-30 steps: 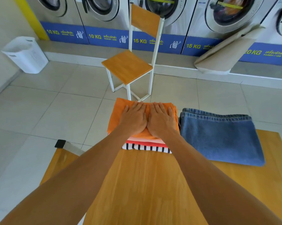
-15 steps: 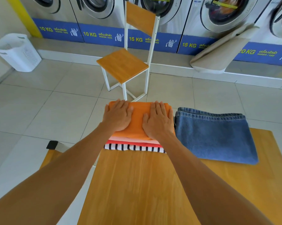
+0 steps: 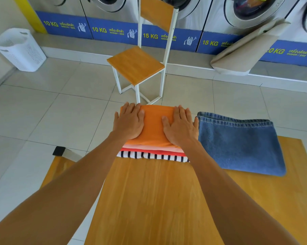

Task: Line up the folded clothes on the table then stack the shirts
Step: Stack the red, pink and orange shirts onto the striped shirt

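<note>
Orange folded shirt (image 3: 156, 128): top item of a stack at the far edge of the bench (image 3: 158, 200), left of centre. Beneath it, a red-and-pale layer (image 3: 149, 149), one garment or two, cannot tell; at the bottom, a black-and-white striped shirt (image 3: 149, 155), its near edge showing past the layers above.

Denim, folded jeans (image 3: 241, 144): lies flat just beside the stack on its right, also along the far edge, its near-right corner reaching further toward the middle of the bench. Jeans and stack appear to touch or nearly touch.

Progress, as judged: shirts already piled one on another and set in a row with the jeans; stacking looks essentially done. Remaining work seems limited to smoothing and squaring the pile, since the layers' near edges are stepped rather than flush.

Left hand (image 3: 129, 121): flat, palm down on the left part of the orange shirt, fingers extended and close together, tips at its far left corner. Grips nothing.

Right hand (image 3: 181, 127): flat, palm down on the right part of the same shirt, fingers extended, thumb splayed inward. Grips nothing; presses only.
</note>
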